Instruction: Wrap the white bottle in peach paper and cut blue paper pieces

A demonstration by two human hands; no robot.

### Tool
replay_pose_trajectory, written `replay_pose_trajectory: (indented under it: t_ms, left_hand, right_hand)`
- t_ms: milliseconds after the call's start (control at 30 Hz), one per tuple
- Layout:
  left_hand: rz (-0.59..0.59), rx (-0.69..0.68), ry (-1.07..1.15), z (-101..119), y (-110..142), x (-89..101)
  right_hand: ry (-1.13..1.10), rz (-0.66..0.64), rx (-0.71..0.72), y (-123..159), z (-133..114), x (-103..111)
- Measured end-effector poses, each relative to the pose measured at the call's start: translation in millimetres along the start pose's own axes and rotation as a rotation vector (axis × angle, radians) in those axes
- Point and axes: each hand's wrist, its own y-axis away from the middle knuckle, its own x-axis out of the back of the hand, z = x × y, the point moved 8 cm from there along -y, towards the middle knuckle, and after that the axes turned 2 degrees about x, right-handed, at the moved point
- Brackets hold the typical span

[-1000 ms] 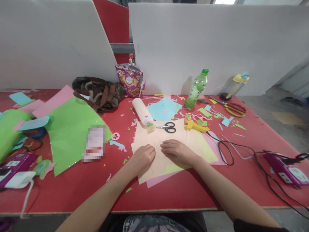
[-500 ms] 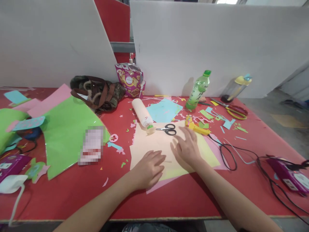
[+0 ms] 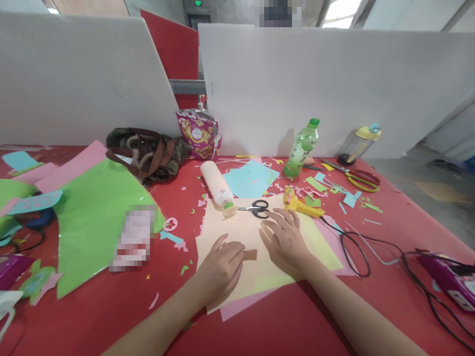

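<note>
My left hand [image 3: 221, 269] is closed with a small peach paper strip [image 3: 250, 254] sticking out past its fingertips, over the peach sheet [image 3: 222, 227]. My right hand [image 3: 285, 240] lies on the right part of that sheet, fingers stretched out and holding nothing. Its fingertips reach the black handles of the small scissors [image 3: 256, 208]; whether they touch, I cannot tell. Left of the scissors lies a white glue bottle [image 3: 215, 183] with a green and clear cap. A yellow hot glue gun [image 3: 304, 207] rests just beyond my right hand. Yellow and pink sheets show beneath the peach one.
Light blue paper [image 3: 250, 178] and scraps lie behind the scissors. A green drink bottle [image 3: 302, 148], red-handled shears [image 3: 361, 179] and a clear tumbler [image 3: 358, 146] stand or lie back right. Green sheet [image 3: 89, 222], bag [image 3: 148, 153] and snack pouch [image 3: 198, 133] are left. Black cables [image 3: 389, 242] run right.
My left hand has drawn its fingers together, and the paper strip now juts from them. My right hand stays near the scissors, fingers slightly lower. The camera view has tilted up.
</note>
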Motion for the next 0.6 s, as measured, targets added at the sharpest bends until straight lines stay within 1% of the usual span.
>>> replay_pose_trajectory:
  t_ms: [133, 200, 233, 333, 400, 500, 600]
  left_hand:
    - [0.194, 0.129, 0.154, -8.8, 1.1, 22.1]
    - [0.246, 0.216, 0.227, -15.9, 3.5, 27.9]
    - [0.249, 0.264, 0.261, -19.8, 4.3, 28.8]
    - [0.179, 0.406, 0.371, -30.5, 4.5, 25.5]
    - [0.107, 0.484, 0.436, -35.7, 4.3, 20.6]
    - [0.055, 0.536, 0.476, -39.6, 4.3, 16.4]
    - [0.015, 0.530, 0.494, -40.4, 4.2, 12.5]
  right_hand:
    - [-0.276, 0.020, 0.052, -1.2, -1.9, 2.0]
    - [-0.429, 0.010, 0.022, -1.5, -0.7, 3.0]
    - [-0.505, -0.014, -0.020, -1.4, 1.0, 1.7]
    - [-0.714, -0.134, -0.206, 2.3, 6.1, -9.3]
    - [-0.775, -0.194, -0.281, 5.6, 6.1, -16.2]
    - [-0.801, -0.202, -0.333, 7.8, 6.4, -21.2]
    - [-0.787, -0.178, -0.417, 8.2, 12.1, -22.7]
